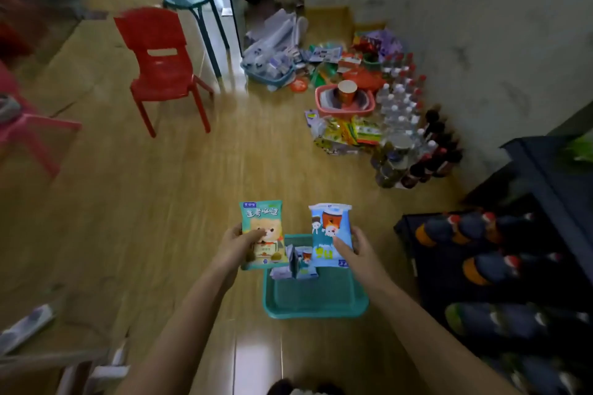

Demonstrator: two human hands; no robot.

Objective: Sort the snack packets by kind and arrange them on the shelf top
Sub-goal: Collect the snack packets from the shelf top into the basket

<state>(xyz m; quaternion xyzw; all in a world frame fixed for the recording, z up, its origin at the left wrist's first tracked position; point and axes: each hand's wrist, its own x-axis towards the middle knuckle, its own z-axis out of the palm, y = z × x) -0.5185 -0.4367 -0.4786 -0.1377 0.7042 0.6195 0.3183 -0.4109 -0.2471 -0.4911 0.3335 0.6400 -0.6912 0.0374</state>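
Your left hand (239, 244) is pinching a green packet (261, 224), your right hand (357, 252) a blue packet (329, 228) at its 3 o'clock, over the basket (316, 301); either edge grip is risking a drop.

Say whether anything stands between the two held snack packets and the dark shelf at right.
Nothing visible does. The left hand holds the green plastic packet, the right hand the blue plastic packet, above the teal plastic basket. Open floor lies toward the dark shelf, its top mostly out of frame.
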